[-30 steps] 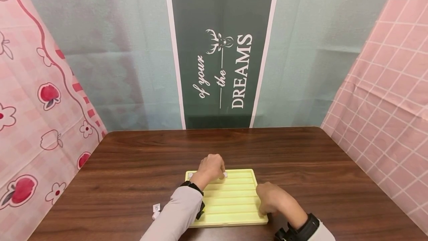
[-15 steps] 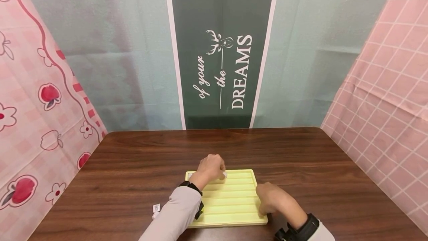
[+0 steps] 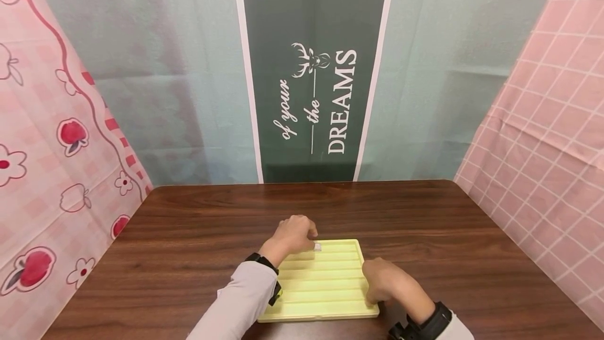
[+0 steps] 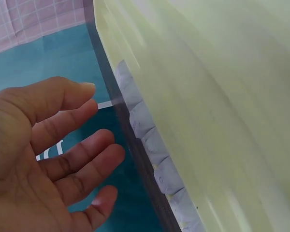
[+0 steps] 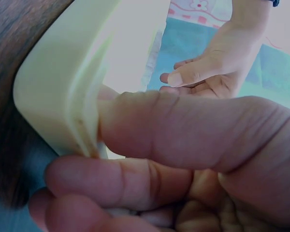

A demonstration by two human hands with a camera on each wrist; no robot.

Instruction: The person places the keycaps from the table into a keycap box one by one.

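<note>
A pale yellow tray [image 3: 325, 281] with long parallel grooves lies on the table. Several small white pieces [image 4: 155, 146] sit in a row in its far groove; the head view shows only the end white piece [image 3: 317, 247], with the others behind my left hand. That left hand [image 3: 291, 233] hovers by the tray's far edge, its fingers loosely bent and nothing between them. At the near right corner, my right hand [image 3: 383, 280] grips the tray's rim [image 5: 79, 116], thumb on the inner side and fingers outside. What the white pieces are, I cannot tell.
The brown wood-grain table [image 3: 189, 230] stretches around the tray. Behind it hangs a grey-green cloth [image 3: 311, 67] with lettering, and pink cloths [image 3: 552, 146] hang at both sides. Black straps [image 3: 436, 319] are around my wrists.
My left hand has let go of the end white piece, which stays in the far groove, and has drawn slightly left. Its sleeve now covers the loose white pieces beside the tray. My right hand holds still.
</note>
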